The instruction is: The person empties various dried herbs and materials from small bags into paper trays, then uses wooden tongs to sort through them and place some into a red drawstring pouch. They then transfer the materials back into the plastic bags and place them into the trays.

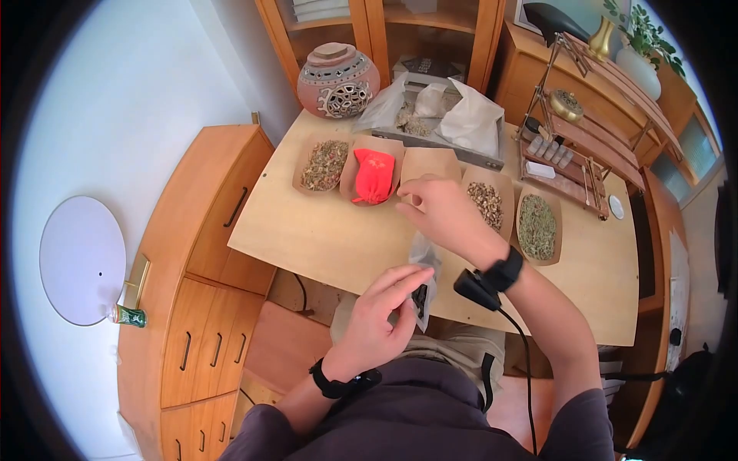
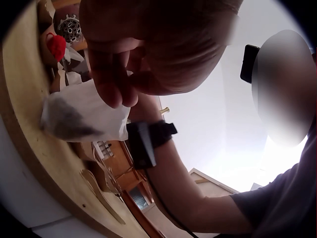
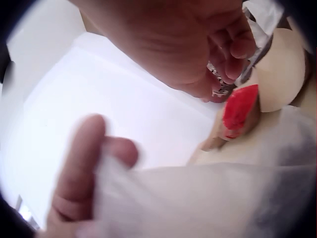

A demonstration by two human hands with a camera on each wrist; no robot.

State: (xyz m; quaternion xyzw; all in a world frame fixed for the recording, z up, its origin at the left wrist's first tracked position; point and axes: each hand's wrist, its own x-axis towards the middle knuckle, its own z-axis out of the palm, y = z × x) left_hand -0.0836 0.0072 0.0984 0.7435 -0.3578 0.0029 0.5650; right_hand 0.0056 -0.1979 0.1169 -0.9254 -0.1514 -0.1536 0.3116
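Observation:
My left hand [image 1: 377,315] grips a translucent white bag [image 1: 420,307] by its upper edge, low in front of the table's near side. Dark contents show through the bag [image 2: 69,116] in the left wrist view. In the right wrist view, left fingers [image 3: 81,163] lie at the bag's rim. My right hand [image 1: 450,215] hovers over the table with its fingers loosely bent, and no object shows between them. Closest to it are a plain paper tray [image 1: 429,160] and a tray of brown chopped pieces [image 1: 486,206]. A red drawstring pouch [image 1: 375,177] sits in the tray left of it.
Paper trays of mixed dried herbs [image 1: 324,165] and green dried herbs [image 1: 537,227] flank the row. Behind stand a pierced clay pot [image 1: 338,81] and a grey box [image 1: 492,154] with white bags. A wooden rack [image 1: 569,169] rises at right. A black cable [image 1: 530,376] hangs from my right wrist.

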